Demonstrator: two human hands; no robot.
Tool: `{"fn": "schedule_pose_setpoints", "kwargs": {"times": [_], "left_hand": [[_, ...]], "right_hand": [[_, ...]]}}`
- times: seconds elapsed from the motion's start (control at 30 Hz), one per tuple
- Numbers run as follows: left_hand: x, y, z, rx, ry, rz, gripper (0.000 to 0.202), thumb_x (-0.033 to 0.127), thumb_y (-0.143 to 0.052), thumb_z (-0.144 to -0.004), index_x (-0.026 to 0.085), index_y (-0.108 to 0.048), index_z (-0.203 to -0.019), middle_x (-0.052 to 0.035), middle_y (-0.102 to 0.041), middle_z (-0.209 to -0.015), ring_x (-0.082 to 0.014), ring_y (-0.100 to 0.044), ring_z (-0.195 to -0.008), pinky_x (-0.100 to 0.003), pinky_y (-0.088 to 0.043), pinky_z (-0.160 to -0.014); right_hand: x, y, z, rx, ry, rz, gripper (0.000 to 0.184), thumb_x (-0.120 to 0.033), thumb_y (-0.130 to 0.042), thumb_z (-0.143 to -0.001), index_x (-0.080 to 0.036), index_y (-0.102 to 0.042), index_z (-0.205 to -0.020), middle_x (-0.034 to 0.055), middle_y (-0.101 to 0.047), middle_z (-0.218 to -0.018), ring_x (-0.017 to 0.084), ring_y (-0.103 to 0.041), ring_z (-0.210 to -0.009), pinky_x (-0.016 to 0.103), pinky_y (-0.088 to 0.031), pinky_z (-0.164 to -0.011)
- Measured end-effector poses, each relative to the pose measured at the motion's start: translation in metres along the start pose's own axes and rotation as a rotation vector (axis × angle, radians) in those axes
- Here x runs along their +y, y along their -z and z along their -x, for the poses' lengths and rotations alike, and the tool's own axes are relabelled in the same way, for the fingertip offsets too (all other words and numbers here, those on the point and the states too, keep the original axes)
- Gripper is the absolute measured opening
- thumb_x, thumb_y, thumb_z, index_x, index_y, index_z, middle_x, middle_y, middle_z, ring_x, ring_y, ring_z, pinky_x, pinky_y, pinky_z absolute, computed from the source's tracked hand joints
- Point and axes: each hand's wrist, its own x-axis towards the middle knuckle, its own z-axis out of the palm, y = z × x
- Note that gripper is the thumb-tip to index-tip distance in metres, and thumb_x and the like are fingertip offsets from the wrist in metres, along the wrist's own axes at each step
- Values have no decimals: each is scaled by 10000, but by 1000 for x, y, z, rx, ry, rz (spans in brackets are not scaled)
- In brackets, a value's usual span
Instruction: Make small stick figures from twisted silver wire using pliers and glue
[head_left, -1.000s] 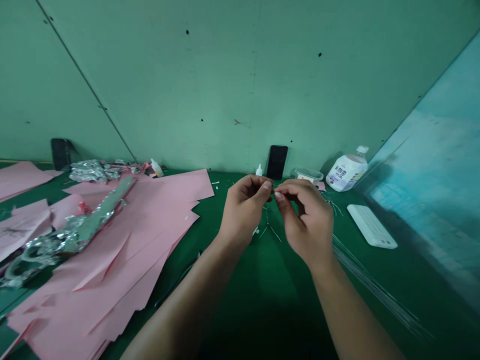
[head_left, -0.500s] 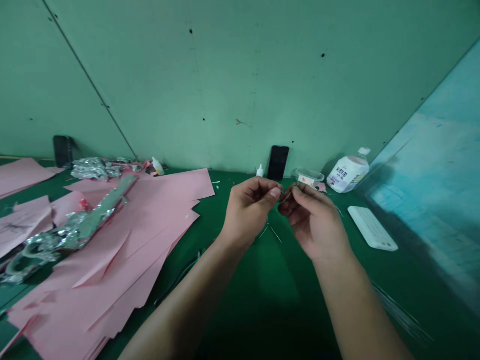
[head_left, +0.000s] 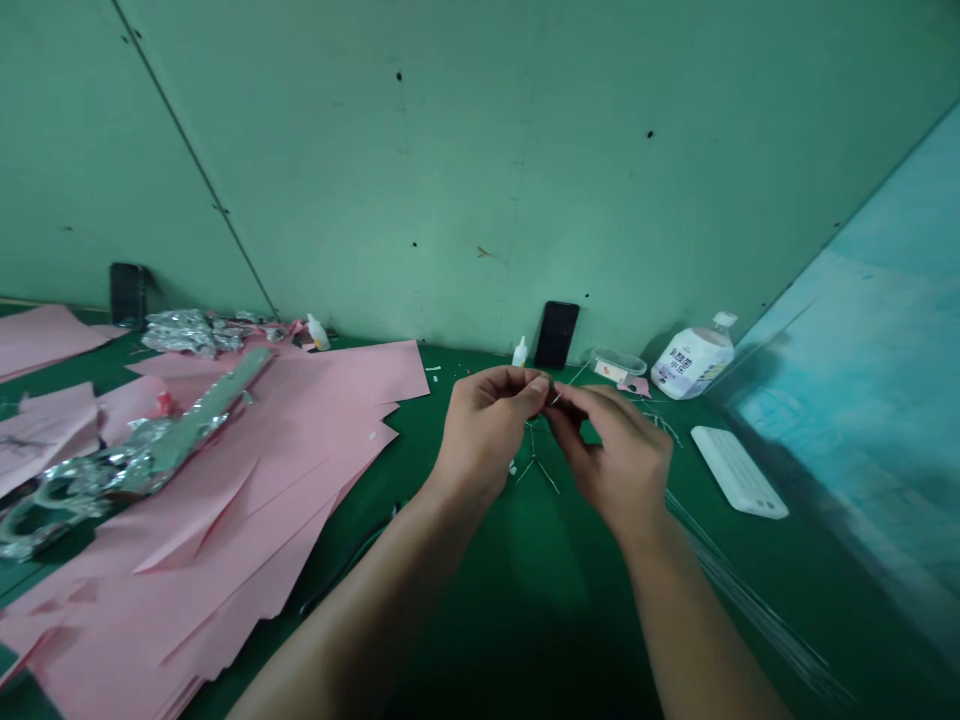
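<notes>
Wire frame assembled in part over the green work mat (head_left: 525, 620); loose straight wires (head_left: 739, 580) remain unused.
Beside the pink paper sheets (head_left: 225, 480), the left hand (head_left: 484, 435) and right hand (head_left: 619, 460) pinch the top of the thin wire frame (head_left: 534, 455) between their fingertips; its splayed legs hang below.

Thin metal wire (head_left: 534, 458) dull grey, smooth. Pink paper sheets (head_left: 225, 490) matt, thin, cut edges rough. Crumpled aluminium foil (head_left: 176, 430) glossy, creased, silver. Bench mat (head_left: 525, 610) green, rubbery, faint sheen. Wall panel (head_left: 450, 170) pale green, painted, smooth, matt, dark specks. Bottle (head_left: 694, 364) white plastic, smooth, glossy paper-like label. Phone (head_left: 556, 335) black, glossy glass face. Tub (head_left: 619, 362) clear plastic, shiny. White block (head_left: 739, 472) plastic, matt, smooth. Small dropper bottle (head_left: 519, 353) white plastic, smooth.
</notes>
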Motion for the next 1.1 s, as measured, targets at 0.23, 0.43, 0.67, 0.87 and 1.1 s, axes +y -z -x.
{"fn": "schedule_pose_setpoints", "kwargs": {"times": [0.23,0.43,0.67,0.87,1.1], "left_hand": [[4,1,2,-139,-64,-19,75,182,-676,-760,130,-684,-706,-13,-635,-667,-107,-580,-637,-252,-485,-650],[6,1,7,-173,-148,-143,109,210,-642,-813,154,-671,-724,-1,-607,-637,-121,-569,-583,-272,-489,-594],[5,7,3,-106,-328,-395,84,225,-673,-811,180,-695,-744,-39,-636,-824,-154,-585,-771,-282,-475,-703],[9,8,0,-245,-126,-180,134,271,-673,-825,156,-698,-762,-20,-652,-712,-130,-593,-697,-269,-476,-701],[6,14,-6,-261,-97,-202,107,252,-715,-776,151,-721,-743,-19,-654,-667,-114,-560,-629,-254,-457,-628]], "right_hand": [[-7,8,-3,45,-93,-72,95,-176,-600,-896,-208,-690,-897,30,-732,-775,156,-685,-668,298,-555,-619],[-20,9,-8,0,-633,-535,147,-319,-653,-867,-200,-714,-805,-19,-628,-555,122,-582,-476,261,-485,-450],[-13,7,-11,14,-959,-997,193,-339,-743,-775,-193,-685,-887,-18,-627,-630,106,-564,-446,223,-424,-357],[-3,9,-9,-85,-616,-654,158,-315,-648,-869,-231,-708,-988,9,-674,-775,131,-632,-614,290,-554,-558],[5,12,-8,-154,-584,-596,113,-273,-659,-860,-238,-721,-948,18,-725,-793,174,-693,-703,356,-608,-655]]}}
